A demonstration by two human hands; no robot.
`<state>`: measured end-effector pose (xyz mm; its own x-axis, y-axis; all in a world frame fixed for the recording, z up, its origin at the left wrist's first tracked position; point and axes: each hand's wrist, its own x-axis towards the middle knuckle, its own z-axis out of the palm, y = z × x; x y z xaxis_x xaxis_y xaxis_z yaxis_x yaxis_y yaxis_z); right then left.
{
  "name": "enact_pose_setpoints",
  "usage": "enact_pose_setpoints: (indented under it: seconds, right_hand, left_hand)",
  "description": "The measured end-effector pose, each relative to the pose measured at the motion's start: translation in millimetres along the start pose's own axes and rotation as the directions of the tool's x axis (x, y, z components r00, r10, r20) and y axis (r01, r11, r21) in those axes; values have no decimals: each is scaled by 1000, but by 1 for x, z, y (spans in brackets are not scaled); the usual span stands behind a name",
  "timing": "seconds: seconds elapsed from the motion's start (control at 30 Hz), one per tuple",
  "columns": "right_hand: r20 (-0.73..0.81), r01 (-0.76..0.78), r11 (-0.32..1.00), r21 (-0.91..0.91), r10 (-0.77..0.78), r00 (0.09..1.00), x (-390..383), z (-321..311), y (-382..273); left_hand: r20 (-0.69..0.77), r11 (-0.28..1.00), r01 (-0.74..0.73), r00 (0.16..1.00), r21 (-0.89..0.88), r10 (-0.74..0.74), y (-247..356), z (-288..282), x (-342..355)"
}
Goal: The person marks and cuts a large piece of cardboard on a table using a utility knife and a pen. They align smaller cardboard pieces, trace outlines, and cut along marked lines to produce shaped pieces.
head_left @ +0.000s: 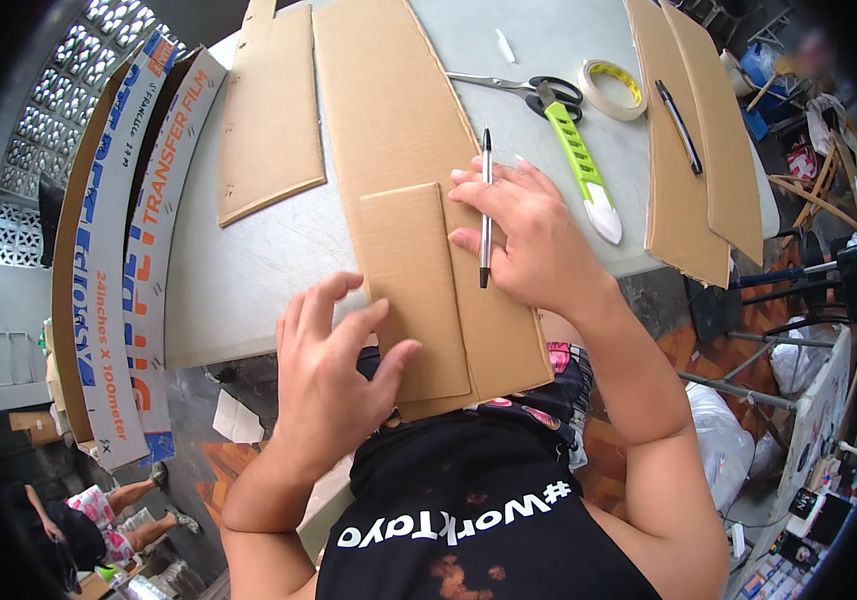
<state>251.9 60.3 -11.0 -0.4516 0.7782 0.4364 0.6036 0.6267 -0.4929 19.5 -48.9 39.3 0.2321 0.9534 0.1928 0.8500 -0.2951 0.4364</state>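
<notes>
The left hand lies with fingers spread, its fingertips pressing the lower edge of a small cardboard strip. The strip sits flat on a long cardboard sheet that runs from the far side of the table to its near edge and overhangs the person's lap. The right hand rests on the sheet just right of the strip, its fingers curled around a slim pen held upright between them, tip down; the fingertips touch the strip's right edge.

Left of the table a tall, narrow box leans upright: white faces, with blue and orange lettering running along its length and a brown cardboard side. Another cardboard piece lies flat on the table left of the sheet, and two more panels lie at the right, overhanging the edge, with a dark pen on them. Between sheet and panels lie scissors with black handles, a green-and-white cutter and a roll of tape.

The table is pale grey and smooth. Behind it, at upper left, is a wall of patterned vent blocks. The floor shows reddish tiles. Metal stands and cluttered goods fill the right side, and another person's legs show at lower left.
</notes>
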Motion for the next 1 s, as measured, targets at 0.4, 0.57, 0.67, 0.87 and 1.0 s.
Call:
enact_pose_setpoints:
  seconds: [0.4,0.57,0.67,0.87,1.0]
  right_hand:
    - [-28,-22,999,33,23,999,-5,2,3]
    - [-39,-42,999,24,43,998,-5,2,1]
    - [-26,-16,1000,6,16,1000,-4,1,1]
    - [-48,-14,1000,21,15,999,-5,3,2]
    - [-56,-14,999,30,16,998,-4,4,2]
  left_hand:
    - [109,979,-202,973,-32,204,-41,16,26]
    - [62,985,-156,985,-70,161,-31,21,16]
    - [37,981,-142,988,-129,148,-33,22,19]
    - [27,989,-78,996,-126,82,-33,24,20]
    - [34,992,-48,998,-118,53,-27,23,19]
